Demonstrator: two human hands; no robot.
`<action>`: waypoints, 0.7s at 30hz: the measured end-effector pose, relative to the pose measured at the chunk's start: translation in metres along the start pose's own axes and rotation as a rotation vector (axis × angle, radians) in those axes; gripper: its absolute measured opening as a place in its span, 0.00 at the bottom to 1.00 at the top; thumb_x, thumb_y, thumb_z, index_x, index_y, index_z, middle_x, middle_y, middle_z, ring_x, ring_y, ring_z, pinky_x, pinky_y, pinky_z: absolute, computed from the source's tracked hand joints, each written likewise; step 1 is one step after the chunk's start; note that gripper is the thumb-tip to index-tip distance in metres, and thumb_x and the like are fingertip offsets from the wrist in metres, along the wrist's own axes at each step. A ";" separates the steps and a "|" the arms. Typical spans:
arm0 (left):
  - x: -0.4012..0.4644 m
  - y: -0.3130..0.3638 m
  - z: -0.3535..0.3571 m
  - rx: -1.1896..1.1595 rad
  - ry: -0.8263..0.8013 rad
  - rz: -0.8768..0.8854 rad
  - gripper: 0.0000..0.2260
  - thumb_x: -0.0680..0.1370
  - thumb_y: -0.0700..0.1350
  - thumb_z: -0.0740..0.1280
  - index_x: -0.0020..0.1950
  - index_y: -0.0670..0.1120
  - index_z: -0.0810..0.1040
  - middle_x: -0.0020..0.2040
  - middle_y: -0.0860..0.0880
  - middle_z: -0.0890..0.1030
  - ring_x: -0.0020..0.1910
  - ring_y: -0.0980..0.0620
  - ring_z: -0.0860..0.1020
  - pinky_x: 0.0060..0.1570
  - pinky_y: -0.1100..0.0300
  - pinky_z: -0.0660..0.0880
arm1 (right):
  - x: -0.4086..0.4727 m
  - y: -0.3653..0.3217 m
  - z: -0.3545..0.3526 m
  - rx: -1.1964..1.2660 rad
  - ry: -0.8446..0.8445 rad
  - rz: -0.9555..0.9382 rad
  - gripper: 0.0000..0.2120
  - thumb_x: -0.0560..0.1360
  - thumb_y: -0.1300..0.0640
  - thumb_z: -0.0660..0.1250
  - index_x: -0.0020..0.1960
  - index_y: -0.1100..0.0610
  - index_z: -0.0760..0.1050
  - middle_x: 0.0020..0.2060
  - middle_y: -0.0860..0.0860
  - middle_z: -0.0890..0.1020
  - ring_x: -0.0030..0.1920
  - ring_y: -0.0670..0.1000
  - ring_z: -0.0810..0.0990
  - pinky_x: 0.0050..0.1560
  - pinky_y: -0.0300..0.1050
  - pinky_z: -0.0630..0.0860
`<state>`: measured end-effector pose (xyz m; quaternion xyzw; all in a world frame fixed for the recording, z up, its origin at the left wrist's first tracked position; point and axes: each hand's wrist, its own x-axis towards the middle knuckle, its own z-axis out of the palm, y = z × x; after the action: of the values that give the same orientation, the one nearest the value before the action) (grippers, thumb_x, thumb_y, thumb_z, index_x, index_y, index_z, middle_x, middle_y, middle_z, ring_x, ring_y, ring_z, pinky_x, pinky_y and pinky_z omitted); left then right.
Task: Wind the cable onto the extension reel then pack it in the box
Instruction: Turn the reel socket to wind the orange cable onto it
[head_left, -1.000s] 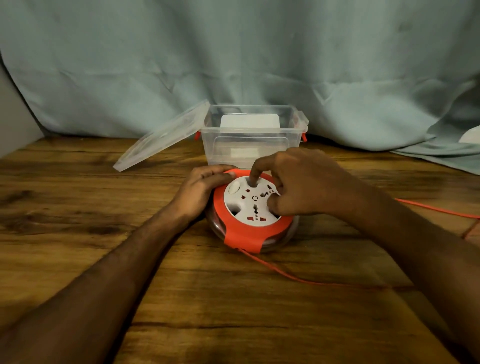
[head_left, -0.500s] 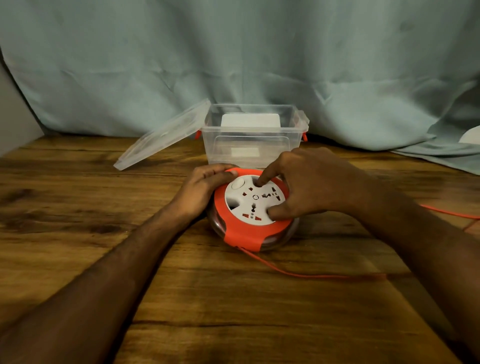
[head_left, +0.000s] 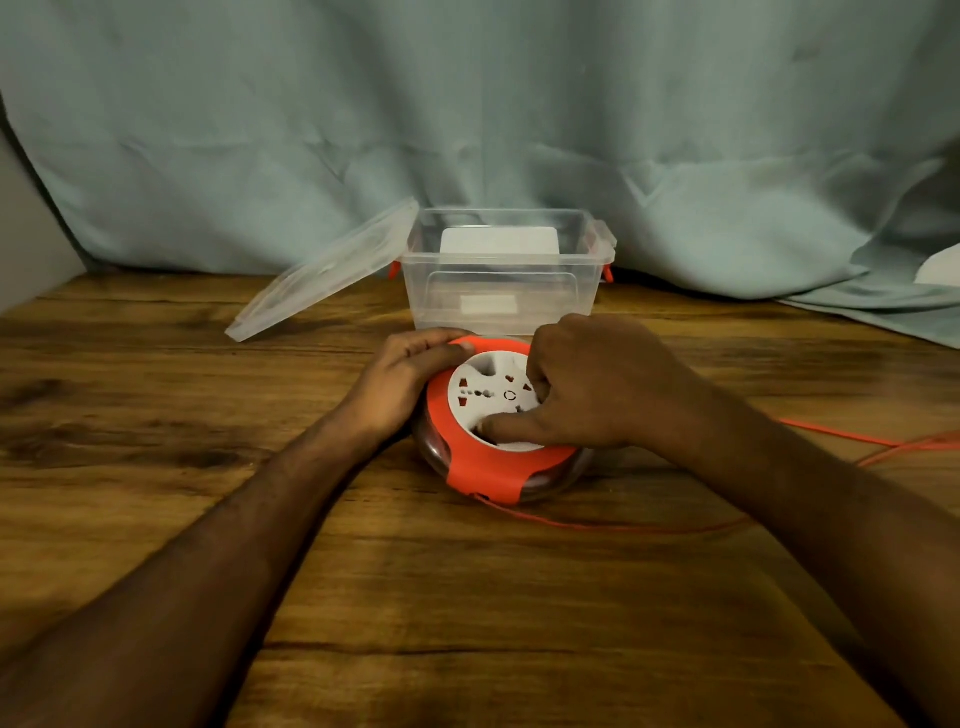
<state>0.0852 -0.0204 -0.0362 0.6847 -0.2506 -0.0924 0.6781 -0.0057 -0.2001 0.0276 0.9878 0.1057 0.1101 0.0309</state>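
The round orange extension reel (head_left: 485, 470) with a white socket face (head_left: 485, 389) lies flat on the wooden table (head_left: 467, 623). My left hand (head_left: 405, 382) grips its left rim. My right hand (head_left: 587, 387) lies over the socket face, fingers curled, thumb and a fingertip pressed into recesses of the white disc. A thin orange cable (head_left: 613, 527) leaves the reel's front and trails right along the table. Just behind the reel stands the clear plastic box (head_left: 504, 306) with no lid on top.
The clear lid (head_left: 322, 273) leans against the box's left side. A pale teal cloth (head_left: 467, 130) hangs behind the table and spills onto it at the far right. More orange cable (head_left: 904, 449) loops near the right edge.
My right hand has turned the white socket disc, its fingertip moving from the top round to the lower side. The cable loop in front has pulled in closer to the reel. The left hand held still.
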 end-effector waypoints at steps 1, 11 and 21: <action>0.000 0.000 0.000 0.001 0.001 0.004 0.11 0.82 0.37 0.63 0.59 0.35 0.82 0.54 0.33 0.84 0.51 0.38 0.83 0.52 0.49 0.80 | -0.001 -0.002 0.001 -0.002 0.012 0.005 0.29 0.65 0.20 0.59 0.37 0.47 0.68 0.32 0.44 0.72 0.32 0.46 0.71 0.31 0.42 0.62; -0.002 0.003 0.001 0.034 -0.050 0.016 0.11 0.82 0.37 0.62 0.58 0.39 0.83 0.52 0.40 0.87 0.48 0.45 0.85 0.49 0.56 0.82 | 0.001 -0.007 0.000 0.108 -0.087 0.050 0.28 0.69 0.23 0.60 0.33 0.47 0.61 0.30 0.44 0.70 0.32 0.43 0.73 0.32 0.41 0.65; -0.003 0.005 0.001 0.028 0.018 0.029 0.11 0.81 0.37 0.64 0.54 0.46 0.85 0.49 0.44 0.88 0.47 0.48 0.86 0.47 0.58 0.82 | 0.006 0.019 -0.017 0.124 -0.119 -0.089 0.10 0.70 0.42 0.73 0.46 0.43 0.75 0.34 0.40 0.71 0.36 0.40 0.71 0.33 0.40 0.62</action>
<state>0.0815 -0.0194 -0.0316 0.6911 -0.2556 -0.0730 0.6721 0.0000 -0.2172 0.0465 0.9869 0.1543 0.0432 -0.0190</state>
